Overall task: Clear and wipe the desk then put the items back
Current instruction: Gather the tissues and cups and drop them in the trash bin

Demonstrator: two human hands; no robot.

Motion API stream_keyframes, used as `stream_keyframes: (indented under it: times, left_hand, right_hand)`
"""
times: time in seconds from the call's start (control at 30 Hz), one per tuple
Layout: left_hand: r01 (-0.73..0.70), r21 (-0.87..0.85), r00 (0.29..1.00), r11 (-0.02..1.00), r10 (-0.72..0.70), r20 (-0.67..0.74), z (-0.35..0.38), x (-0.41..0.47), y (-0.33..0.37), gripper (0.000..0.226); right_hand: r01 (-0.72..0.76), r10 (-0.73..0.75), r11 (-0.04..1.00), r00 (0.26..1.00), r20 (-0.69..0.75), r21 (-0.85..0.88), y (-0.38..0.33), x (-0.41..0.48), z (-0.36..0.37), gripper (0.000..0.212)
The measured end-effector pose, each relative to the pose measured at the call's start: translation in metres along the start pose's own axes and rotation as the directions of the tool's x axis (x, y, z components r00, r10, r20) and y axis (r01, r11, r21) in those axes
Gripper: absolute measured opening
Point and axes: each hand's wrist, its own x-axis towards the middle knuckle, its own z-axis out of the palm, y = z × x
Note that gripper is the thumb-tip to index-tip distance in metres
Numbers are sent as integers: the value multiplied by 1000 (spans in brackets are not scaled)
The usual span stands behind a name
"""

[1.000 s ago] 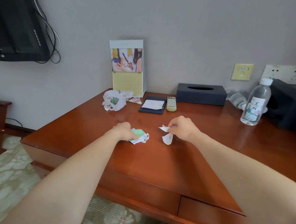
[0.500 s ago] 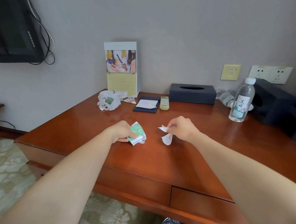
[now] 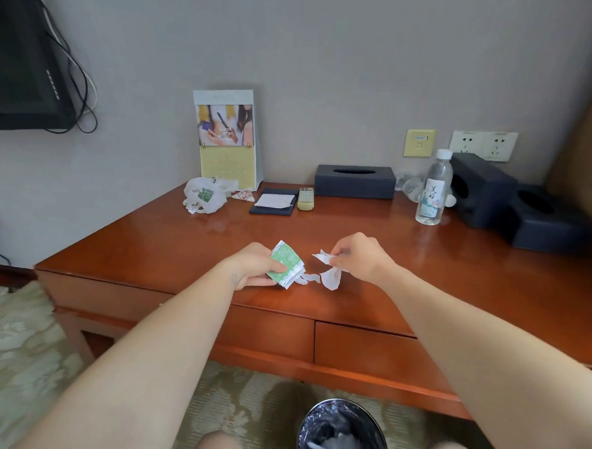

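My left hand (image 3: 252, 266) grips a crumpled green-and-white wrapper (image 3: 287, 264) just above the wooden desk (image 3: 186, 243), near its front edge. A little to the right, my right hand (image 3: 359, 257) pinches a torn white paper scrap (image 3: 329, 274) that hangs down from the fingers. Both hands are lifted slightly off the desk top. At the back of the desk lie a crumpled white plastic bag (image 3: 204, 194), a dark notepad holder (image 3: 273, 201), a pale remote (image 3: 306, 198), a dark tissue box (image 3: 354, 180) and a clear water bottle (image 3: 433, 189).
A standing calendar (image 3: 227, 138) leans against the wall. Two dark boxes (image 3: 513, 202) sit at the desk's right end. A bin lined with a black bag (image 3: 341, 431) stands on the carpet below the desk front, between my knees. A dark screen (image 3: 11, 60) hangs upper left.
Both hands have lifted their paper scraps off the desk and drawn back toward its front edge. The view has tilted down, bringing the bin into sight.
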Motion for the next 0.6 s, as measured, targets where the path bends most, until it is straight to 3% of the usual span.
stream_keyframes:
  times: [0.33,0.6]
  left_hand:
    - [-53,-72,995,996,59,84,53,-67,-32,25]
    - [-64,-76,990,995,73,124,99,-107,-72,40]
  right_hand:
    - [2,-3,1000,999,-43,-24,31,-95,-2,9]
    - [-32,29,999,997,-77,-35,62,-153,15,14]
